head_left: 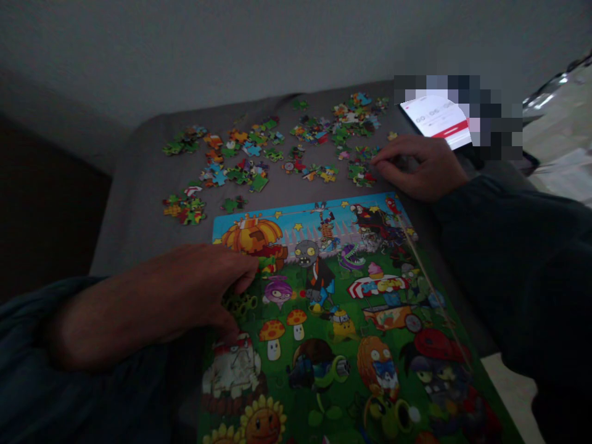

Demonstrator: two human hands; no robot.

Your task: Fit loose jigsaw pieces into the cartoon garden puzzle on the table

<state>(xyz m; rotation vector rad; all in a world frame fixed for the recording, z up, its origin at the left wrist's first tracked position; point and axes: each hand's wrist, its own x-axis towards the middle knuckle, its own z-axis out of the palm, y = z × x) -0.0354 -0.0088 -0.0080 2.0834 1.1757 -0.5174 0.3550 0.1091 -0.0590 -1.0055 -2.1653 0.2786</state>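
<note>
A cartoon picture board (300, 351) with zombies, mushrooms and sunflowers lies before me. My left hand (203, 287) rests at its left side, thumb and index finger apart, with the fingertips on the picture. Beyond the board's upper edge, loose jigsaw pieces (240, 176) lie scattered in several clusters. My right hand (419, 165) is over the right side of these pieces, thumb and index finger pinched together beside a small cluster (361, 172). Whatever may be between those fingertips is too small and dark to make out.
The pieces and board lie on a grey cloth-covered surface (134, 179). A lit phone (437, 120) showing a timer stands at the back right, partly blurred out. A pale wall (259, 49) rises behind. Shiny clear plastic (564, 123) is at the far right.
</note>
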